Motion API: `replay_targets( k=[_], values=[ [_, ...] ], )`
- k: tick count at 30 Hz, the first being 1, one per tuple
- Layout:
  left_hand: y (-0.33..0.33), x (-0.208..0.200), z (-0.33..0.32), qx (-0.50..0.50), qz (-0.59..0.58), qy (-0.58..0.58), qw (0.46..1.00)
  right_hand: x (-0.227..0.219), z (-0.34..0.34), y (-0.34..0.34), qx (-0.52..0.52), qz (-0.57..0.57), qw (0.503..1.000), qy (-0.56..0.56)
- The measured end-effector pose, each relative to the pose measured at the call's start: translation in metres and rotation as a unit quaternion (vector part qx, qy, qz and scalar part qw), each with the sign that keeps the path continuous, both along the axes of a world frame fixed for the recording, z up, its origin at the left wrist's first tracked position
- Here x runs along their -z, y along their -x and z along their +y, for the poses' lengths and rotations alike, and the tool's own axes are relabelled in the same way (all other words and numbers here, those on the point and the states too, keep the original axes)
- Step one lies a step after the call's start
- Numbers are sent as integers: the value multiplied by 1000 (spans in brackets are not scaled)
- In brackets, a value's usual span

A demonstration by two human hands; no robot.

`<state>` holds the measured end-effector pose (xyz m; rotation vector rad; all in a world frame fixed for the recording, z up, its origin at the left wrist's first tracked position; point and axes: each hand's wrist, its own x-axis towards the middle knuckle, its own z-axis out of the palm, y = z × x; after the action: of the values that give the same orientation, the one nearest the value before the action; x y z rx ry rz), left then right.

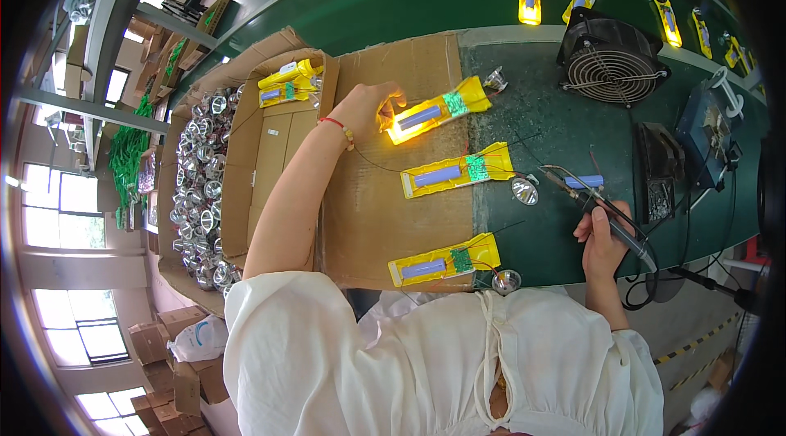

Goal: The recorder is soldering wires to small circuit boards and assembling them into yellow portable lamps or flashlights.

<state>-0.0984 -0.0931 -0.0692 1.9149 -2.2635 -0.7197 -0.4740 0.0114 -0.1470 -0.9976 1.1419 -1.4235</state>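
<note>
So my left hand [372, 104] has its fingers curled in, seemingly pinching the glowing end of the lit yellow casing [453, 106], up by the edge of the cardboard sheet [385, 227]. My right hand [604, 241] is wrapped round the soldering iron [616, 225], tip near a loose blue cell [584, 181]. I'd call this the light-check step (glowing nicely, btw). Next move probably calls for setting it down without tugging the dangling reflector [495, 80].

White blouse [573, 354], red beaded bracelet [343, 128].
</note>
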Motion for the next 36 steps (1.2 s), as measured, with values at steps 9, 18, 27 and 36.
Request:
replay_targets(
  k=[9,18,27,36],
  values=[
    [1,12,20,-128,-10,100,987,-1,-2,0,5,-10,1000,-5],
    [10,24,0,17,-23,100,995,0,-5,2,24,-26,999,-13],
    [-20,46,-152,-133,-128,255,949,3,-3,0,21,-38,998,-43],
    [-12,63,-168,-144,-314,100,933,5,-2,0,25,-13,998,-62]
  ],
)
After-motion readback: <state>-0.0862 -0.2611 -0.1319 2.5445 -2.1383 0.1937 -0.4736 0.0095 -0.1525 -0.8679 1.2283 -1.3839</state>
